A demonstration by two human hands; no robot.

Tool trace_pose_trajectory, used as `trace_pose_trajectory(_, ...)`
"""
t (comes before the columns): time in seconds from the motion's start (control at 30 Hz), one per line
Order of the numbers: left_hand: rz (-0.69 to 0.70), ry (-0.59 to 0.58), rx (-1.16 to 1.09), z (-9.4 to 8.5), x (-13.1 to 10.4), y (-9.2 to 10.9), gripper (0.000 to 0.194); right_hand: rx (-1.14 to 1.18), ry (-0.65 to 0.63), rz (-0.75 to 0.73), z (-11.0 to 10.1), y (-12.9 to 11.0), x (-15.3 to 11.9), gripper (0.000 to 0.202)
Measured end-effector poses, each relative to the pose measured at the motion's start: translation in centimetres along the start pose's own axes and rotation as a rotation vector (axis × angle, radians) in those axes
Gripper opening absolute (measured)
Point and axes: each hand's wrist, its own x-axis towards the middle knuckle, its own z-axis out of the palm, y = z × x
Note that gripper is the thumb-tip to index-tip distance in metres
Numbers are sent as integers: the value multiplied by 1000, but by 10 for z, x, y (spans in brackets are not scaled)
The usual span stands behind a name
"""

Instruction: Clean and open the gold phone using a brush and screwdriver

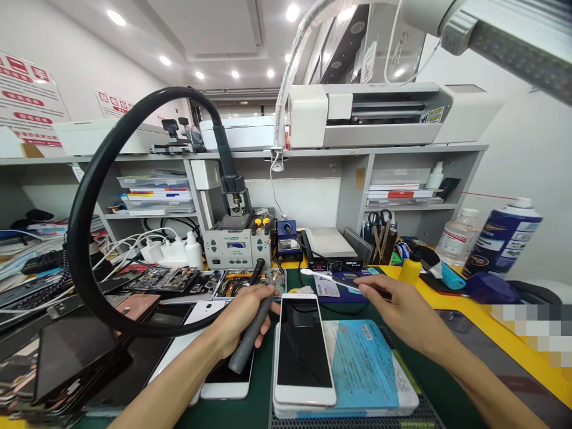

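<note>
My left hand (250,319) is closed around a thick grey cylindrical tool handle (251,341); its working end is hard to make out. Those fingers lie close to the upper left edge of a white phone (305,351) with a dark screen. The phone lies face up on a blue and white box (370,369). Above its top right corner, my right hand (393,304) pinches a thin white stick (333,278) with a rounded, swab-like tip pointing left. Another white phone (227,381) lies partly under my left hand.
A black hose (78,196) loops from the rework station (239,244) down behind my left forearm. Phone parts (75,351) are piled at left. A yellow bottle (410,268) and a spray can (503,235) stand at right. A lamp (513,47) hangs overhead.
</note>
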Motion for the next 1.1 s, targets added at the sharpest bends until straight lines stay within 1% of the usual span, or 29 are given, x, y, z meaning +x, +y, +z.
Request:
trace_pose_trajectory(0.03,0,0,0,0,0,0,27,20,-34,-1,-2,0,-1,45)
trace_pose_trajectory(0.07,-1,-2,-1,-1,1,0,27,47,-109,-13,-4,0,-2,45)
trace_pose_trajectory(0.13,-4,-4,0,-1,2,-1,27,84,-314,-55,-6,-1,-4,42)
trace_pose_trajectory(0.17,-4,-5,0,-1,3,-1,27,83,-367,-69,-6,-2,-4,40)
trace_pose_trajectory(0.2,-4,-5,0,-2,3,-2,26,68,-362,-71,-4,-3,-4,39)
trace_pose_trajectory(0.23,-3,-4,1,-2,3,-2,26,42,-302,-62,-3,-2,-4,39)
trace_pose_trajectory(0.3,-1,-1,2,-2,3,-2,27,-5,-94,-29,0,-1,-1,41)
trace_pose_trajectory(0.33,0,0,2,-1,2,-1,27,-14,-18,-18,0,-1,-1,42)
trace_pose_trajectory(0.37,-1,2,2,-1,1,-1,26,-8,-5,-17,0,-1,0,44)
trace_pose_trajectory(0.4,-3,4,1,-1,1,-1,26,15,-61,-31,0,-1,0,44)
trace_pose_trajectory(0.47,-6,7,0,0,-1,0,25,54,-255,-79,-1,-4,-1,41)
trace_pose_trajectory(0.5,-6,9,-1,0,-2,1,24,56,-316,-97,0,-5,-1,39)
trace_pose_trajectory(0.53,-6,10,0,0,-3,1,24,42,-321,-105,0,-6,-1,38)
trace_pose_trajectory(0.57,-7,11,0,1,-4,2,23,17,-267,-101,2,-7,0,37)
trace_pose_trajectory(0.63,-10,14,3,2,-6,4,23,-31,-66,-65,3,-6,2,40)
trace_pose_trajectory(0.67,-14,15,5,3,-6,4,23,-34,-1,-52,4,-5,3,42)
trace_pose_trajectory(0.7,-17,16,8,3,-7,5,23,-28,22,-50,4,-3,4,44)
trace_pose_trajectory(0.73,-20,15,9,3,-7,5,23,-17,-1,-56,3,-3,3,43)
trace_pose_trajectory(0.83,-24,15,11,3,-7,6,23,-1,-160,-70,4,-1,2,38)
trace_pose_trajectory(0.87,-23,16,11,3,-7,6,23,-7,-173,-66,5,-1,3,38)
trace_pose_trajectory(0.9,-22,17,11,3,-7,5,23,-17,-149,-56,6,0,3,38)
trace_pose_trajectory(0.97,-21,20,12,3,-7,6,23,-26,-35,-29,6,0,5,41)
trace_pose_trajectory(1.0,-22,21,13,3,-7,6,22,-20,-3,-19,6,-1,6,41)
trace_pose_trajectory(1.07,-27,20,14,3,-7,6,22,2,-23,-12,2,-3,4,41)
trace_pose_trajectory(1.1,-28,20,14,3,-7,7,22,15,-72,-14,0,-5,2,41)
